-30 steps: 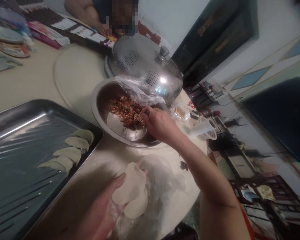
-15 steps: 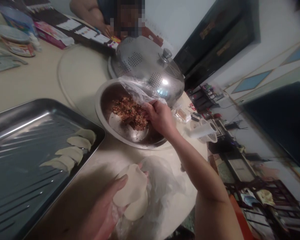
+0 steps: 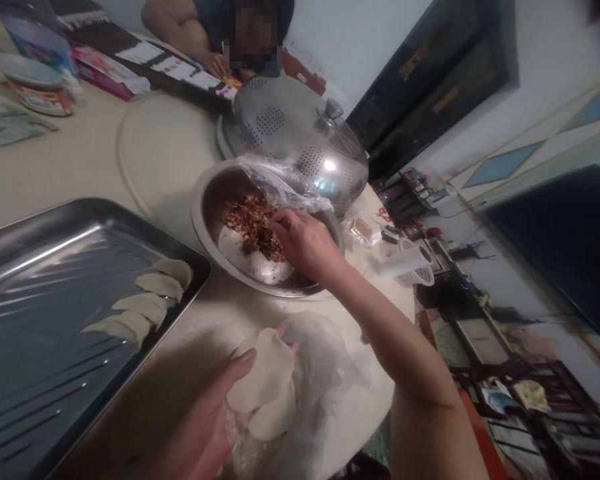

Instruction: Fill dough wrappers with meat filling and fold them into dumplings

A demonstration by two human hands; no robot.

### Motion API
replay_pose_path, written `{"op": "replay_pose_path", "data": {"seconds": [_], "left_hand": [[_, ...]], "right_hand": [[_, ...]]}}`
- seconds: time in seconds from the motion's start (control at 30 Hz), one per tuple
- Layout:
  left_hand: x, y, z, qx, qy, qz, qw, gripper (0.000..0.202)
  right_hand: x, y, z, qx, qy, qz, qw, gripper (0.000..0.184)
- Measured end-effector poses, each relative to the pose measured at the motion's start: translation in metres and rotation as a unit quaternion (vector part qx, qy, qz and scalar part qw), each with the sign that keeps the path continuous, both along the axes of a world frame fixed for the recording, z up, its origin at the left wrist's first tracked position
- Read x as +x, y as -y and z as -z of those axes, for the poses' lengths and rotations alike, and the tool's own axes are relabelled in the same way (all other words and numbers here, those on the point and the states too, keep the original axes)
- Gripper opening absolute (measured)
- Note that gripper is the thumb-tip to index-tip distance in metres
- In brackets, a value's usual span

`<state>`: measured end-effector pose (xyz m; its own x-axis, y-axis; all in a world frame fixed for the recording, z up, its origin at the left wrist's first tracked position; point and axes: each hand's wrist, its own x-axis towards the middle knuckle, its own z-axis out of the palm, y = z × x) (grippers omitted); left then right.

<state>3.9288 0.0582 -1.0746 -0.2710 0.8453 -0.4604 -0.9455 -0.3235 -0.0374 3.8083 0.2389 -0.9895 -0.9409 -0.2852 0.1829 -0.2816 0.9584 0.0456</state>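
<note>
My left hand [image 3: 213, 407] holds a round dumpling wrapper [image 3: 263, 370], thumb on top and fingertips showing at its far edge. Under it lies another dumpling wrapper [image 3: 275, 417], beside a clear plastic bag [image 3: 325, 360] on the table. My right hand [image 3: 307, 243] reaches into a steel bowl [image 3: 200, 230], fingers closed above the chopped brown filling [image 3: 253, 223]. A small dark bit shows between those fingers; what they grip is mostly hidden. Clear plastic wrap [image 3: 280, 183] drapes over the bowl's far rim, right behind this hand.
On the left, a metal tray [image 3: 95, 213] carries several folded dumplings [image 3: 157, 287]. A perforated steel dome lid [image 3: 290, 120] stands behind the bowl. Across the table a person [image 3: 180, 30] leans over papers. A white basket [image 3: 415, 270] sits at the table's right edge.
My right hand has moved slightly left and down, off the plastic wrap and further over the filling. My left hand and the wrapper have stayed in place.
</note>
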Motion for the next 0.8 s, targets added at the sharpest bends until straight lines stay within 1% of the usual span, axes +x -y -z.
{"op": "replay_pose_path", "data": {"seconds": [0.07, 0.17, 0.27, 0.33, 0.43, 0.53, 0.67, 0.73, 0.8], "left_hand": [[-0.006, -0.003, -0.001, -0.011, 0.012, 0.009, 1.0, 0.076], [-0.007, -0.003, -0.002, -0.006, 0.02, 0.011, 1.0, 0.077], [-0.005, -0.002, -0.001, -0.013, 0.013, 0.001, 1.0, 0.077], [-0.003, -0.002, 0.002, -0.018, 0.006, 0.004, 1.0, 0.074], [-0.002, -0.001, 0.006, -0.022, 0.006, 0.015, 1.0, 0.065], [-0.002, -0.002, 0.006, -0.04, 0.022, 0.011, 0.999, 0.063], [-0.004, -0.004, 0.0, -0.061, 0.019, -0.01, 0.998, 0.064], [-0.004, -0.004, -0.001, -0.052, 0.005, -0.021, 0.998, 0.065], [-0.004, -0.003, 0.0, -0.042, -0.003, -0.026, 0.999, 0.066]], "right_hand": [[-0.001, 0.001, 0.004, 0.005, 0.017, -0.004, 1.0, 0.028], [-0.003, 0.001, 0.006, -0.018, 0.034, 0.007, 0.999, 0.026], [-0.004, -0.005, 0.004, -0.08, 0.053, 0.046, 0.994, 0.022], [-0.006, -0.013, 0.002, -0.157, 0.067, 0.076, 0.982, 0.021], [-0.009, -0.028, 0.002, -0.299, 0.101, 0.1, 0.944, 0.016], [-0.01, -0.038, 0.006, -0.401, 0.139, 0.113, 0.898, 0.011], [-0.008, -0.041, 0.015, -0.485, 0.187, 0.094, 0.849, 0.011], [-0.007, -0.04, 0.018, -0.512, 0.208, 0.083, 0.829, 0.01], [-0.007, -0.039, 0.018, -0.53, 0.224, 0.087, 0.813, 0.009]]}}
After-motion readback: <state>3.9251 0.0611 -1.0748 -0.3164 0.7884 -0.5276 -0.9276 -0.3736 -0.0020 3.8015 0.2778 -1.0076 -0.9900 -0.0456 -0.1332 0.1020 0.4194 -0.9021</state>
